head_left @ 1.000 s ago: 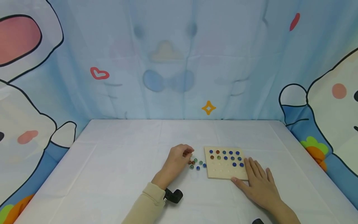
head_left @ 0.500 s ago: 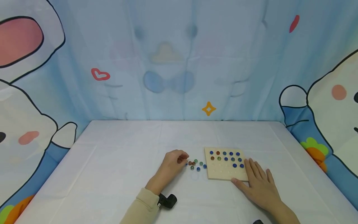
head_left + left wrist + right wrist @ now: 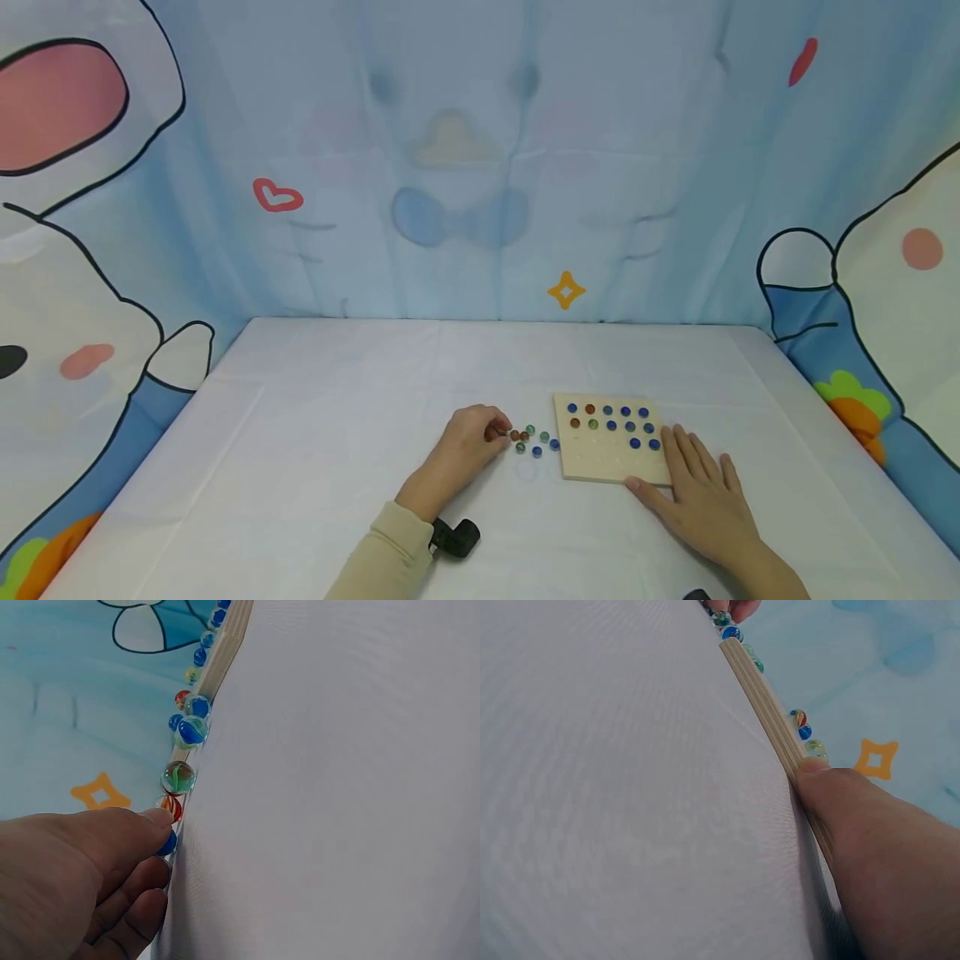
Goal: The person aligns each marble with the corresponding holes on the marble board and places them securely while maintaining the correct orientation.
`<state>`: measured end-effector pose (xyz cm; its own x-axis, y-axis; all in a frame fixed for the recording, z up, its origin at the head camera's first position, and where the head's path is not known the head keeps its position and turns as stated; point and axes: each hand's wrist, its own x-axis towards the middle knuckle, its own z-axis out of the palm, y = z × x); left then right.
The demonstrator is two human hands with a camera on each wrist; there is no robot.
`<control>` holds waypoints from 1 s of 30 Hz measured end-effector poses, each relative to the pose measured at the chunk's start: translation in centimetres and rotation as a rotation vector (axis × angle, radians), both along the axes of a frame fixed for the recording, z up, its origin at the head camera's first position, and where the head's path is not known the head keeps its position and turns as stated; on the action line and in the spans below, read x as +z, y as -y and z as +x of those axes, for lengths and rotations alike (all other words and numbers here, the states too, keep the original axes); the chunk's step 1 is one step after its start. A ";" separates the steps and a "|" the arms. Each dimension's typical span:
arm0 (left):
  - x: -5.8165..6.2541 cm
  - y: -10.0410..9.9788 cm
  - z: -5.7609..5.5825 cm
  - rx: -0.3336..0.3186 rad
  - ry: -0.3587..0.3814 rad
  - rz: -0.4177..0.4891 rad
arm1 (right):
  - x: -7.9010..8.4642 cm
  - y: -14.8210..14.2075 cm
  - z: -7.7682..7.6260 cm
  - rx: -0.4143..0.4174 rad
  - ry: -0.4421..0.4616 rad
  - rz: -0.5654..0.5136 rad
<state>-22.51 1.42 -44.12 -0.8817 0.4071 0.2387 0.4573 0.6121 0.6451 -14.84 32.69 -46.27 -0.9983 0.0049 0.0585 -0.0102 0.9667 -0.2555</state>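
Curling its thumb and fingers around a blue marble point(image 3: 168, 843), the left hand point(image 3: 468, 436) is gripping at the left edge of a loose cluster on the white tabletop point(image 3: 337, 475); how firmly it is pinching is not showing, since the fingertips are mostly hiding the contact. Two red marbles point(image 3: 524, 437) are lying right beside those fingertips, so a small sideways nudge could be sending them rolling, and the green marbles point(image 3: 521, 448) next to them could be following. Smooth, round glass is offering little purchase, so an off-centre pinch could be squirting the held one away. Just to the right, the wooden board point(image 3: 592, 468) is lying flat, its back rows carrying mostly blue seated marbles point(image 3: 608, 410). The right hand point(image 3: 703, 500) is lying flat with straight fingers at the board's right side, its thumb point(image 3: 815, 766) touching the near edge. Should that steadying contact be slipping or pushing unevenly, the board could be sliding or tipping, and the seated ones could be hopping from their hollows.
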 end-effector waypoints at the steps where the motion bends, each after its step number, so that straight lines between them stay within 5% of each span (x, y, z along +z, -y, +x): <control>1: 0.0 -0.1 0.0 0.000 -0.004 -0.003 | 0.0 0.0 0.0 -0.001 -0.001 0.000; 17: 0.4 -0.7 0.0 0.038 -0.060 0.026 | -0.3 -0.2 0.1 -0.008 -0.007 0.002; 30: 1.7 -2.5 0.0 0.023 -0.023 0.079 | -0.1 0.0 0.2 -0.010 -0.004 -0.005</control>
<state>-22.56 3.89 -42.44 -0.8844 0.3663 0.2892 0.4590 0.5702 0.6814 -14.63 32.72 -46.38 -0.9980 0.0153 0.0620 -0.0014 0.9655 -0.2604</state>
